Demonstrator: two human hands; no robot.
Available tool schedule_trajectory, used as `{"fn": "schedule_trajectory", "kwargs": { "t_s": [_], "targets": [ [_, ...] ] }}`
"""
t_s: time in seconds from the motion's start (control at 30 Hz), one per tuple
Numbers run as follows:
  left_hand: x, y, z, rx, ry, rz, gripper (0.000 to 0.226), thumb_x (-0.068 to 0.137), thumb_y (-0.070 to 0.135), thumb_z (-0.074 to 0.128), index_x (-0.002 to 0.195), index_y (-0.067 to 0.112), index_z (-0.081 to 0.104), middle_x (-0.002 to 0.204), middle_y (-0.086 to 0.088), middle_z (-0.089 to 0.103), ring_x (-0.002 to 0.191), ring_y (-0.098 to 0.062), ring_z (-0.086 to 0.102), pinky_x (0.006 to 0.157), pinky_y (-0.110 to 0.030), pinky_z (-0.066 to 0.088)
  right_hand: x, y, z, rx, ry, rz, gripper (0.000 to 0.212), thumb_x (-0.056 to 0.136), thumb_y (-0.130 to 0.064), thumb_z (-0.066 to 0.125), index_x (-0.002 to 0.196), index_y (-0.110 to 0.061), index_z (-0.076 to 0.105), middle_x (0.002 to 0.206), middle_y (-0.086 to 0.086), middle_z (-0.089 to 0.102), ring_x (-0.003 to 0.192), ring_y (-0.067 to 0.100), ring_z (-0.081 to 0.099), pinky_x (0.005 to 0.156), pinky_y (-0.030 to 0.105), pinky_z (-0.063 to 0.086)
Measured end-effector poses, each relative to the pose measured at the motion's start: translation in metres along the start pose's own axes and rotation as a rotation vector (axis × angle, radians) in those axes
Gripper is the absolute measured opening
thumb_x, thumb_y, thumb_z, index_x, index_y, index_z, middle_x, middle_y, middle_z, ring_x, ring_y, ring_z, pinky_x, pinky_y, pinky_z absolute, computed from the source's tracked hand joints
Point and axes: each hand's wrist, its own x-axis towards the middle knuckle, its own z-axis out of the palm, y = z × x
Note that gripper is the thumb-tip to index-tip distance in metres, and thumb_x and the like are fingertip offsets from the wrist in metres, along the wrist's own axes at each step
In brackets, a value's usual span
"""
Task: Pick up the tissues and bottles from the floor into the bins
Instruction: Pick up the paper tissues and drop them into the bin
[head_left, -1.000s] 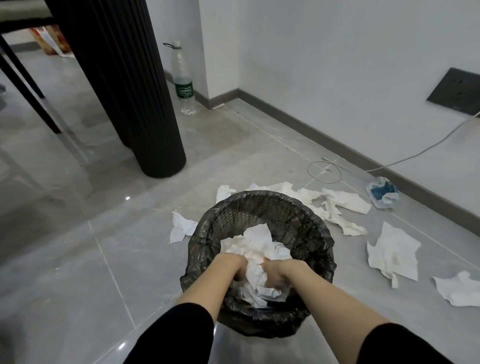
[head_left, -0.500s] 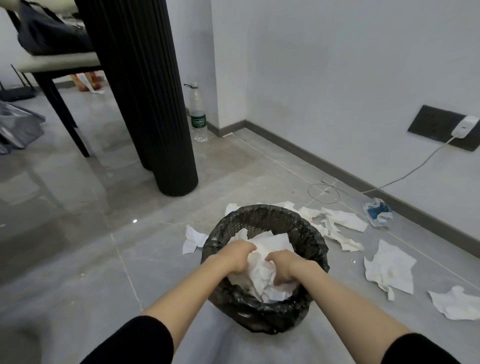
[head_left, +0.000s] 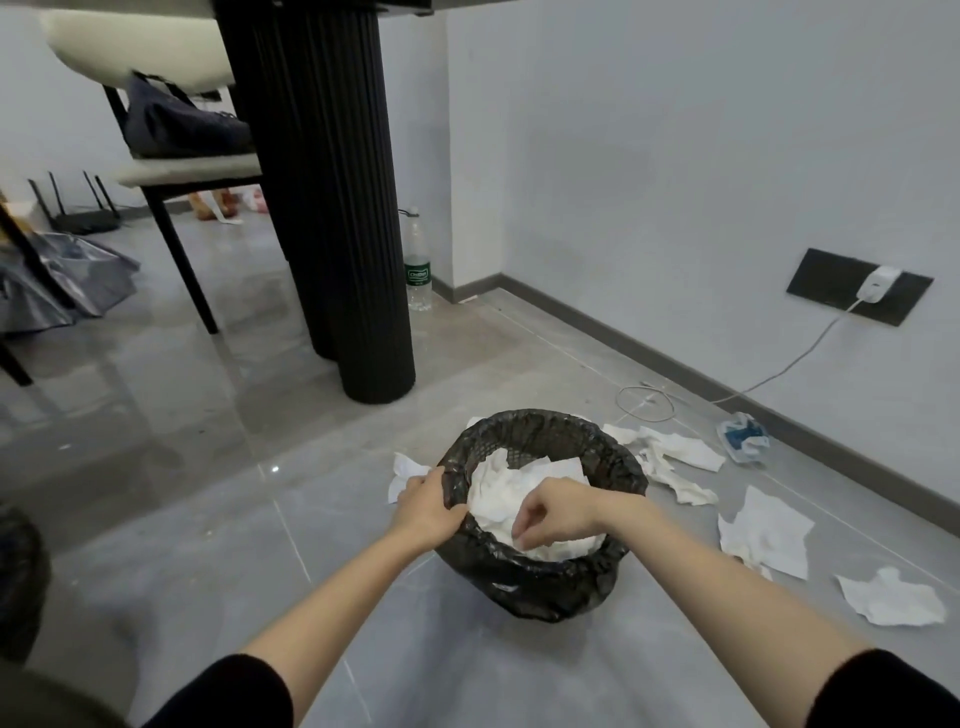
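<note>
Now the wad (head_left: 524, 493) sits inside the bin (head_left: 613, 454), close to its rim. Change from a second ago: both hands were buried in it, pressing. The left hand (head_left: 431, 506) has come out and grips the bin's left rim, fingers curled over the liner. The right hand (head_left: 558, 512) is above the wad, fingers curled down, tips on paper; pinching or not, cannot tell. Judgement: compaction done. Tissues (head_left: 763, 530) right of the bin and a bottle (head_left: 418, 265) far beyond it remain.
</note>
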Motion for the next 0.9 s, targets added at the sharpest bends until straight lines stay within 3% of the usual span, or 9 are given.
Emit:
{"fn": "schedule_trajectory", "kwargs": {
  "t_s": [0.1,0.2,0.27,0.33,0.53,0.6,0.7,0.8,0.9],
  "targets": [
    [-0.006,-0.01,0.007,-0.191,-0.043,-0.061,0.041,0.081,0.028,0.064,0.117,0.013,0.054,0.109,-0.003,0.06,0.103,-0.022,0.057,0.086,-0.028,0.047,-0.008,-0.004,0.006,-0.15,-0.086,0.035,0.041,0.074,-0.024,0.08,0.113,-0.017,0.069,0.107,-0.003,0.07,0.098,0.012,0.062,0.084,0.02,0.048],
    [-0.012,-0.012,0.015,-0.306,-0.075,-0.089,0.006,0.087,0.022,0.061,0.089,0.016,0.06,0.078,0.002,0.059,0.076,-0.016,0.057,0.067,-0.026,0.046,-0.008,-0.007,0.017,-0.315,-0.037,0.048,0.047,0.074,-0.009,0.077,0.119,-0.016,0.067,0.115,0.001,0.068,0.105,0.018,0.062,0.076,0.02,0.044],
    [-0.012,-0.01,0.018,-0.318,-0.067,-0.137,0.021,0.088,0.025,0.059,0.07,0.014,0.054,0.063,0.001,0.051,0.06,-0.013,0.048,0.058,-0.024,0.043,-0.007,-0.008,0.022,-0.351,-0.005,0.039,0.044,0.074,-0.004,0.074,0.115,-0.017,0.069,0.113,0.003,0.069,0.102,0.021,0.063,0.074,0.021,0.045],
    [-0.011,-0.011,0.018,-0.386,-0.056,-0.193,0.032,0.088,0.025,0.06,0.061,0.014,0.046,0.059,-0.001,0.046,0.057,-0.014,0.046,0.058,-0.025,0.046,-0.007,-0.01,0.024,-0.36,0.013,0.024,0.041,0.074,-0.003,0.07,0.111,-0.019,0.071,0.108,0.004,0.071,0.098,0.021,0.063,0.073,0.023,0.047],
    [-0.017,-0.029,0.005,-0.708,-0.013,-0.425,0.014,0.089,0.016,0.06,0.081,0.009,0.051,0.08,-0.009,0.061,0.07,-0.026,0.065,0.065,-0.037,0.06,-0.003,-0.022,0.033,-0.395,0.045,-0.027,0.048,0.075,-0.005,0.066,0.115,-0.031,0.069,0.103,-0.001,0.071,0.09,0.017,0.059,0.07,0.021,0.041],
    [-0.02,-0.034,-0.007,-0.801,0.04,-0.502,0.002,0.09,0.007,0.054,0.088,0.008,0.053,0.084,-0.009,0.059,0.077,-0.03,0.064,0.059,-0.037,0.06,0.003,-0.031,0.035,-0.377,0.064,-0.072,0.051,0.076,-0.002,0.062,0.118,-0.031,0.068,0.105,0.0,0.071,0.095,0.019,0.062,0.069,0.02,0.04],
    [-0.023,-0.052,-0.024,-0.907,0.1,-0.614,0.018,0.091,-0.001,0.047,0.107,0.004,0.052,0.099,-0.015,0.056,0.085,-0.035,0.061,0.048,-0.038,0.055,0.018,-0.054,0.044,-0.386,0.08,-0.152,0.057,0.079,0.004,0.051,0.12,-0.032,0.066,0.113,0.0,0.068,0.102,0.021,0.062,0.07,0.022,0.038],
    [-0.027,-0.078,-0.038,-1.0,0.17,-0.73,0.027,0.091,-0.004,0.046,0.118,0.001,0.05,0.113,-0.019,0.052,0.097,-0.039,0.06,0.045,-0.038,0.053,0.036,-0.078,0.057,-0.449,0.13,-0.234,0.059,0.083,0.005,0.045,0.125,-0.035,0.061,0.124,0.003,0.062,0.114,0.024,0.055,0.081,0.027,0.043],
    [-0.029,-0.104,-0.053,-1.103,0.299,-0.785,0.034,0.094,-0.004,0.041,0.126,0.002,0.046,0.124,-0.02,0.05,0.114,-0.042,0.053,0.067,-0.043,0.053,0.05,-0.101,0.071,-0.524,0.215,-0.312,0.055,0.086,0.002,0.044,0.129,-0.03,0.057,0.121,0.009,0.058,0.114,0.03,0.051,0.086,0.034,0.043]
  ]
}}
